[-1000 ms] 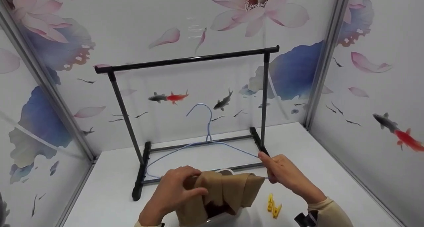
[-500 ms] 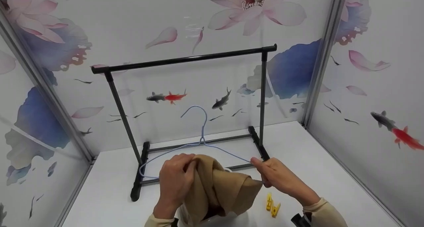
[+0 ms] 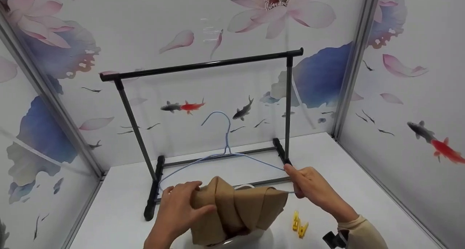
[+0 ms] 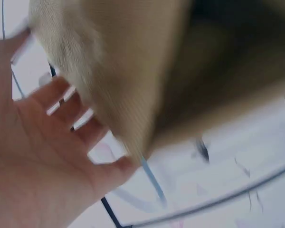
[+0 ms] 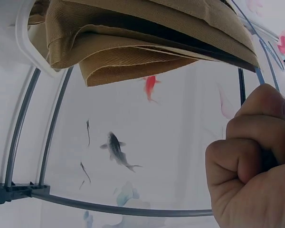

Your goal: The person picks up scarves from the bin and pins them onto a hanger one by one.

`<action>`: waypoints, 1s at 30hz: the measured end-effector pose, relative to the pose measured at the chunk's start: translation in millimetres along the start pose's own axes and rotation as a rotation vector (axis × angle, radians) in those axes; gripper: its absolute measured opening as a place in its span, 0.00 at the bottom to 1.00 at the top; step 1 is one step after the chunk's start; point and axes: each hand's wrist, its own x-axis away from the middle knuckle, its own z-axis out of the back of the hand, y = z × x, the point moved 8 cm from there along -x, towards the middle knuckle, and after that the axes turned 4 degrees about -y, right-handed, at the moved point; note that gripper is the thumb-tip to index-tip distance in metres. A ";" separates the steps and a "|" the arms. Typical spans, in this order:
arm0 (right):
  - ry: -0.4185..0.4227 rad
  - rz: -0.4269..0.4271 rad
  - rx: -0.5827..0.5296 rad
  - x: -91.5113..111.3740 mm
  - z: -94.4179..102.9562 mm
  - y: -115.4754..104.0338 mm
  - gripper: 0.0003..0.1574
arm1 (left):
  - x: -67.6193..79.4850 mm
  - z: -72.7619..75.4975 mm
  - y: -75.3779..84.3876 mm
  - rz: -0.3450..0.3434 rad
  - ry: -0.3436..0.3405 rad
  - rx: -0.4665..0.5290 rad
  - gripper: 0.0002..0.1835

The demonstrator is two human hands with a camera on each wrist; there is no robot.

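- I count one left hand (image 3: pixel 178 209) and one right hand (image 3: pixel 315 189)
- One blue hanger (image 3: pixel 227 140)
- One brown cloth (image 3: pixel 241 209)
- Two yellow clips (image 3: pixel 296 221), near right
- One black rack (image 3: pixel 207 64), far
- One white container (image 5: pixel 22 34), near

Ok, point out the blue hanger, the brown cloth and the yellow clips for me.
Blue hanger (image 3: pixel 227 139): head view, on the neck below its hook.
Brown cloth (image 3: pixel 244 207): head view, on its middle folds.
Yellow clips (image 3: pixel 302 230): head view, on the nearer clip.

Cloth (image 3: pixel 249 207) matt, finely ribbed weave; hanger (image 3: pixel 228 137) smooth coated-looking wire; rack bar (image 3: pixel 210 64) glossy; pegs (image 3: pixel 302 230) plastic-looking.
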 end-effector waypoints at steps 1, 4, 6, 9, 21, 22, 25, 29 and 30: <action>0.007 -0.001 -0.002 -0.3 1.9 -0.2 0.44 | 2.4 2.6 -0.8 -0.028 0.017 -0.023 0.20; 0.001 -0.006 -0.010 -1.0 3.5 -0.3 0.44 | 5.8 16.1 3.0 -0.143 0.161 -0.085 0.09; -0.025 -0.012 -0.007 -1.3 1.4 -0.2 0.44 | 6.8 28.1 5.6 -0.191 0.304 -0.103 0.10; -0.070 -0.004 -0.001 -0.5 -3.8 -1.6 0.44 | 7.5 39.9 5.6 -0.193 0.433 -0.109 0.11; -0.045 -0.023 -0.005 -0.6 -8.2 -4.2 0.45 | 7.4 9.7 44.2 -0.150 0.146 -0.019 0.11; -0.042 -0.027 -0.011 -1.6 -9.0 -4.5 0.45 | 6.3 4.5 56.4 -0.183 0.124 -0.016 0.12; -0.035 -0.021 -0.010 -4.9 -13.0 -7.8 0.45 | -0.5 -15.2 84.3 -0.218 0.032 -0.062 0.17; -0.027 0.003 0.025 -8.4 -18.3 -12.7 0.45 | -10.0 -31.7 95.1 -0.180 0.000 -0.086 0.12; -0.023 0.010 0.033 -8.8 -18.9 -13.4 0.45 | -11.4 -33.1 95.3 -0.175 0.012 -0.069 0.10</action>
